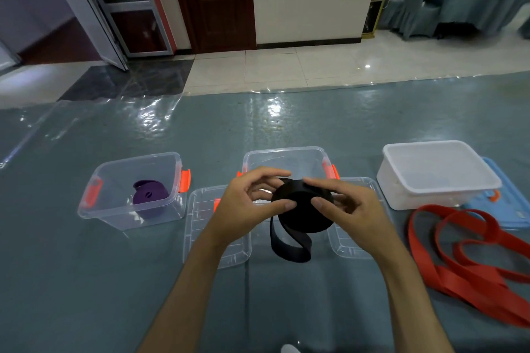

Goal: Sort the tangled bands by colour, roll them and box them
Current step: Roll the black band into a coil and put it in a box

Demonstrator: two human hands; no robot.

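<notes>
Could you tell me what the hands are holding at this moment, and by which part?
Both hands, left and right, grip the black band by its rolled coil; its loose end hangs free below.

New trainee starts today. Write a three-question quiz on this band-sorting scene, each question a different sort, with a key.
1. True or false: the purple band lies in the left clear box.
2. Which band lies loose on the table? A black, B red, C purple.
3. Fill in: both hands hold the ___ roll.

Key: 1 true. 2 B, the red bands. 3 black: the left hand and right hand grip the black band, its tail hanging.
</notes>
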